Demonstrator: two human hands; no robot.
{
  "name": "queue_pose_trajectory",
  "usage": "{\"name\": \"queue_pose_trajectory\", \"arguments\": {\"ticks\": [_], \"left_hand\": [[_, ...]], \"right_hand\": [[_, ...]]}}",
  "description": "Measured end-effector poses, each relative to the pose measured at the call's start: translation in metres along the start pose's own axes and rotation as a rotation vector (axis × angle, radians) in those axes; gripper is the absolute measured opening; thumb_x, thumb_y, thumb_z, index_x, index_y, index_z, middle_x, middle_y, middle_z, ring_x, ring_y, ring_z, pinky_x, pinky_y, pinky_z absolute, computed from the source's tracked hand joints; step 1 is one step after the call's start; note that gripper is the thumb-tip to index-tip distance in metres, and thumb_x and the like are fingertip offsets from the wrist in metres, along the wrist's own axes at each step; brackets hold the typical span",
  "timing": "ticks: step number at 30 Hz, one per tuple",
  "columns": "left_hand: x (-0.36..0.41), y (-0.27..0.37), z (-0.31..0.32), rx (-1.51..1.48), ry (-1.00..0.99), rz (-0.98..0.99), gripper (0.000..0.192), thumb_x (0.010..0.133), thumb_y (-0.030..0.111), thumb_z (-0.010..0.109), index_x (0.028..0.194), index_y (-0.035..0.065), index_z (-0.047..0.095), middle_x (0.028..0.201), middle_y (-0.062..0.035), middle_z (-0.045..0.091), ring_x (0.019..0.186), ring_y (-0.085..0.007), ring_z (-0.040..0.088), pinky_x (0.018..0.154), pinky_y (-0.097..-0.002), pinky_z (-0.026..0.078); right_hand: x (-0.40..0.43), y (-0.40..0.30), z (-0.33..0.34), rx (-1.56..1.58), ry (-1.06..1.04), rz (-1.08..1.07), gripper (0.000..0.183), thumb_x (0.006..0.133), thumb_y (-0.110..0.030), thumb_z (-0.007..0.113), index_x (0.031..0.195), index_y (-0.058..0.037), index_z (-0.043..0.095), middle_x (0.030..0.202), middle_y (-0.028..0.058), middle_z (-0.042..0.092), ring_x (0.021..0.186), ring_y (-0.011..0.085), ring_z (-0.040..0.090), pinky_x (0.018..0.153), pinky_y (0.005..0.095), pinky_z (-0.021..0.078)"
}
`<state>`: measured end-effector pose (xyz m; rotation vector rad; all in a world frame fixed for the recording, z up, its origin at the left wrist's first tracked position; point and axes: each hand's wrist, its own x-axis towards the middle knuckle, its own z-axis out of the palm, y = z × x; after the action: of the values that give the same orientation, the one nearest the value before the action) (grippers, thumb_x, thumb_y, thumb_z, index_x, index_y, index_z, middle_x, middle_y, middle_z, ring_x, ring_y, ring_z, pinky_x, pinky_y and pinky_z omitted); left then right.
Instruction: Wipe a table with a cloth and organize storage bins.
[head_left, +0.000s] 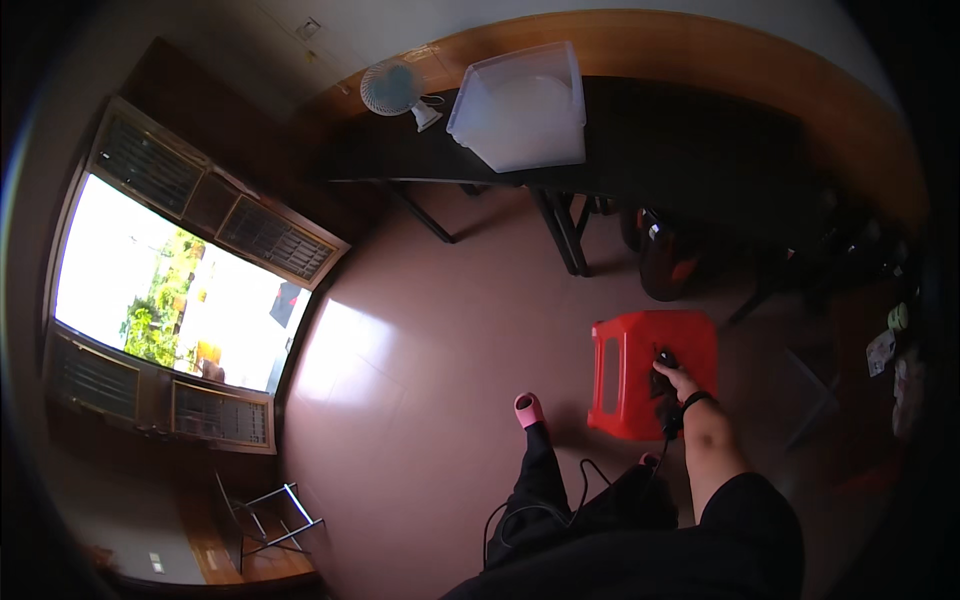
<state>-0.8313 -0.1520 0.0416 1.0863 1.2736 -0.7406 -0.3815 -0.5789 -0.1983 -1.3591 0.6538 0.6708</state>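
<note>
My right hand (681, 379) is closed around a black corded handheld device (666, 358), whose exact kind is too dark to tell. Hand and device appear over the top of a red plastic stool (631, 337); whether they touch it is unclear. A black cable (589, 486) loops from near that hand across my legs. Around my right wrist sits a black band (697, 397). My left hand is out of view. Just left of the stool is my foot in a pink slipper (529, 409), with the other one partly hidden behind the cable.
A long black table (645, 135) runs along the wall, bearing a translucent plastic bin (517, 120) and a small white fan (394, 88). Dark stools (664, 262) stand beneath it. A metal-framed chair (274, 517) is at lower left, near an open doorway (247, 300).
</note>
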Motion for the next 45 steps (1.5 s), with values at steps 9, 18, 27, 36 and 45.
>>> {"name": "queue_pose_trajectory", "arguments": {"ticks": [9, 18, 27, 36, 45], "left_hand": [[0.052, 0.154, -0.09, 0.039, -0.024, -0.062, 0.039, 0.089, 0.029, 0.054, 0.119, 0.0044, 0.049, 0.101, -0.0145, 0.063, 0.095, -0.0256, 0.06, 0.085, -0.0342, 0.047], [0.102, 0.243, -0.186, 0.108, -0.226, -0.099, 0.041, 0.089, 0.029, 0.055, 0.121, 0.0046, 0.049, 0.104, -0.0149, 0.063, 0.097, -0.0263, 0.06, 0.087, -0.0345, 0.047], [0.104, 0.451, -0.198, 0.097, -0.135, 0.354, 0.045, 0.09, 0.025, 0.053, 0.129, 0.0084, 0.042, 0.107, -0.0152, 0.063, 0.1, -0.0248, 0.06, 0.087, -0.0339, 0.048], [0.137, 0.613, -0.155, 0.02, -0.095, 0.603, 0.036, 0.09, 0.022, 0.053, 0.123, 0.0063, 0.048, 0.099, -0.0117, 0.064, 0.09, -0.0203, 0.063, 0.079, -0.0296, 0.05], [0.161, 0.754, -0.17, 0.129, 0.024, 0.786, 0.03, 0.091, 0.019, 0.053, 0.119, 0.0069, 0.052, 0.096, -0.0099, 0.064, 0.087, -0.0178, 0.063, 0.076, -0.0279, 0.05]], "right_hand": [[0.029, -0.012, 0.088, 0.176, 0.167, -0.055, 0.016, 0.08, -0.02, 0.066, 0.086, -0.0075, 0.058, 0.076, 0.0049, 0.061, 0.064, 0.0189, 0.061, 0.056, 0.034, 0.0503], [-0.042, -0.116, 0.146, 0.139, 0.219, 0.067, 0.028, 0.083, -0.025, 0.063, 0.099, -0.0033, 0.058, 0.086, 0.0069, 0.063, 0.071, 0.0187, 0.062, 0.065, 0.0328, 0.0507], [-0.077, -0.285, 0.238, -0.553, 0.291, -0.347, 0.046, 0.081, -0.025, 0.064, 0.12, -0.0026, 0.052, 0.105, 0.01, 0.062, 0.096, 0.0194, 0.058, 0.084, 0.0336, 0.045], [0.007, -0.41, 0.408, -1.022, -0.231, -0.593, 0.041, 0.081, -0.024, 0.064, 0.114, -0.0012, 0.055, 0.103, 0.015, 0.063, 0.093, 0.0238, 0.06, 0.082, 0.033, 0.0455], [0.1, -0.506, 0.542, -0.995, 0.15, -1.06, 0.043, 0.076, -0.021, 0.065, 0.116, -0.0074, 0.055, 0.105, 0.0158, 0.058, 0.096, 0.0334, 0.057, 0.081, 0.0397, 0.0464]]}}
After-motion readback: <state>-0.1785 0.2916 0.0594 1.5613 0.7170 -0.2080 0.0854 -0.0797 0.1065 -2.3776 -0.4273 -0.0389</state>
